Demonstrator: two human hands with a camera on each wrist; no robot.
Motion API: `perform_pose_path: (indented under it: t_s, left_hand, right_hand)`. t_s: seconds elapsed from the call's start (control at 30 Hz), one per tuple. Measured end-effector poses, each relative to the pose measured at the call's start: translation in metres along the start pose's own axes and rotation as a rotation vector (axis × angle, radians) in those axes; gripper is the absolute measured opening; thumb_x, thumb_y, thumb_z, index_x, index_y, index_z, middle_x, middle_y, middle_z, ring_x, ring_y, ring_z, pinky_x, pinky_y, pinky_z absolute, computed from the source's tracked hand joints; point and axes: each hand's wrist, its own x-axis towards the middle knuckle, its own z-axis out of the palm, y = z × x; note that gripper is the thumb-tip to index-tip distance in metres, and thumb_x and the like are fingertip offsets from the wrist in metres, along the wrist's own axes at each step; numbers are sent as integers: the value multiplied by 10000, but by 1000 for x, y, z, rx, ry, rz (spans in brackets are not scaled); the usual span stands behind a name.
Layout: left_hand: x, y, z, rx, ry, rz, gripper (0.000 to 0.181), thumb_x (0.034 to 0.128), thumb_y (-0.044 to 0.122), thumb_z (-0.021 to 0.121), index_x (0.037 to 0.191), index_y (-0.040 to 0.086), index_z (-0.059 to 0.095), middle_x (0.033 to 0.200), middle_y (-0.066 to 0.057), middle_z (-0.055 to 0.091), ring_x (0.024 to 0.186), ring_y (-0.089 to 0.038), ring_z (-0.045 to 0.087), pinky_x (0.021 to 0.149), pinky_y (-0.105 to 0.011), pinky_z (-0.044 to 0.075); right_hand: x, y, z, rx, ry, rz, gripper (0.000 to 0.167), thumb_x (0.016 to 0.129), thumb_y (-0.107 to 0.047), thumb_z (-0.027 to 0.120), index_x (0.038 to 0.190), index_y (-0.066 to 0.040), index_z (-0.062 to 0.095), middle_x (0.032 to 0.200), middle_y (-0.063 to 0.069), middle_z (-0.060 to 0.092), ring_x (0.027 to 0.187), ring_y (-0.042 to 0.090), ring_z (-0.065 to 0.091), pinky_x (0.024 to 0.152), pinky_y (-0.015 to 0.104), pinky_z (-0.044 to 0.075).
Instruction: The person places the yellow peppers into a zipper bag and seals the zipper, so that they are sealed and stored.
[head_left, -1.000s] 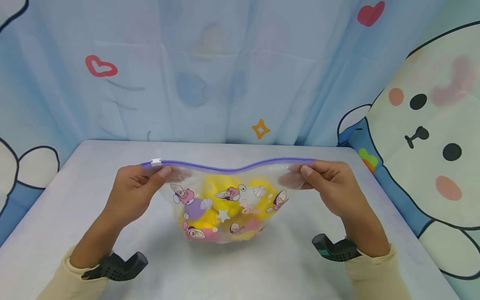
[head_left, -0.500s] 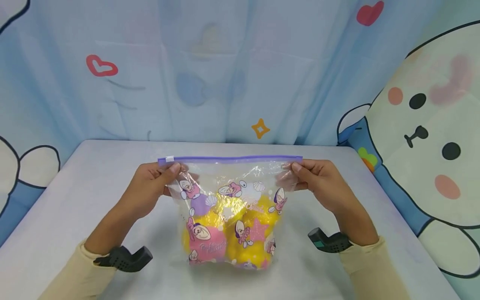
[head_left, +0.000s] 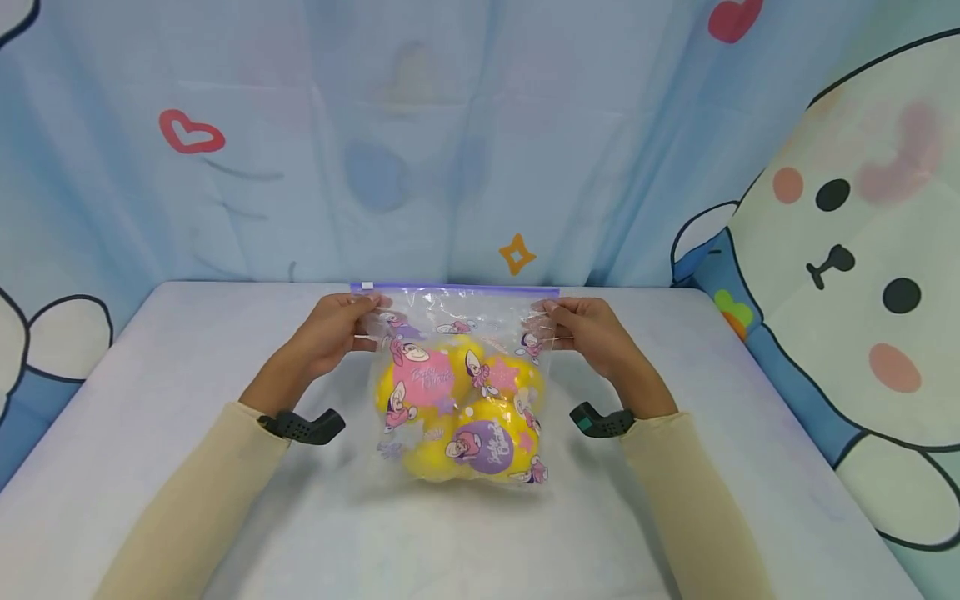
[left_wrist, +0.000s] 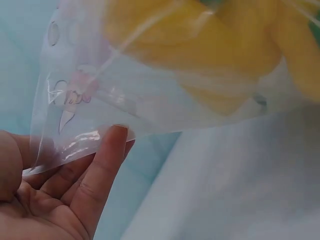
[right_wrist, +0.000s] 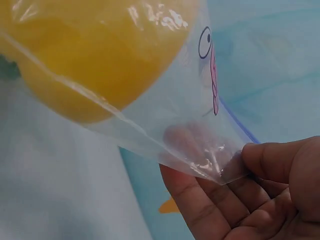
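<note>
A clear zip bag [head_left: 498,312] with cartoon prints and a purple zip strip [head_left: 465,289] hangs between both hands in the head view. Its white slider [head_left: 367,286] sits at the left end of the strip. Several rounded yellow things [head_left: 431,460] fill the lower part; small green bits show beside them in the wrist views, their kind unclear. My left hand [head_left: 327,335] pinches the bag's upper left side, thumb in front, fingers behind the film. On the opposite upper side, my right hand [head_left: 596,335] pinches the edge likewise. Whether the bag's bottom touches the table cannot be told.
A white-covered table [head_left: 225,350] lies beneath the hands. Behind it hangs a light blue printed curtain [head_left: 300,208], and a large cartoon animal print [head_left: 825,350] covers the right side. Each wrist wears a black camera [head_left: 303,427].
Both hands have moved inward and toward the table's far edge, carrying the bag. Its front, foreshortened at first, now faces the head camera more fully.
</note>
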Motion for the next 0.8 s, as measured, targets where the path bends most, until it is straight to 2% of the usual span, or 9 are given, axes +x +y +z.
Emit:
perform_pose_path:
  t_s: [0.2, 0.4, 0.53, 0.63, 0.7, 0.8]
  left_hand:
    - [19, -19, -3, -37, 32, -129, 415, 1043, 317, 469, 1287, -16, 514, 1106, -143, 499, 888, -228, 569, 782, -296, 550]
    - [27, -32, -5, -99, 55, -234, 496, 1050, 343, 434, 1432, 32, 366, 1241, -181, 453, 987, -239, 563, 818, -304, 541]
    - [26, -34, -5, -120, 44, -234, 549, 1053, 381, 402, 1485, 53, 314, 1313, -219, 451, 1052, -275, 575, 862, -335, 527]
    - [24, -34, -7, -109, 24, -213, 569, 1052, 432, 364, 1485, 65, 319, 1317, -233, 471, 1088, -302, 578, 874, -364, 523]
    - [22, -32, -11, -61, 12, -195, 587, 1053, 452, 332, 1495, 68, 299, 1321, -243, 484, 1116, -328, 578, 880, -384, 520]
    - [18, -29, -18, 103, 5, -165, 595, 1059, 448, 300, 1497, 45, 282, 1327, -243, 514, 1137, -351, 582, 891, -397, 514]
  right_hand:
    - [19, 17, 10, 43, -41, 60, 355, 1039, -204, 496, 1281, 45, 571, 1114, 155, 690, 909, 190, 698, 796, 323, 547]
    - [29, 30, 17, 22, 3, 126, 385, 1030, -221, 509, 1285, 64, 554, 1002, 104, 645, 798, 155, 646, 741, 270, 549]
    - [33, 38, 20, 20, 59, 191, 405, 1023, -233, 514, 1316, 46, 530, 1032, 98, 562, 768, 157, 565, 695, 242, 523]
    - [33, 41, 20, 9, 86, 215, 484, 1022, -321, 514, 1373, 11, 489, 1120, 118, 541, 819, 186, 556, 714, 248, 524]
    - [32, 40, 17, -6, 93, 214, 543, 1020, -381, 504, 1409, -5, 458, 1173, 139, 550, 858, 205, 584, 744, 261, 537]
    - [28, 38, 10, -27, 94, 196, 578, 1024, -408, 481, 1441, -13, 417, 1221, 177, 580, 904, 222, 648, 780, 296, 550]
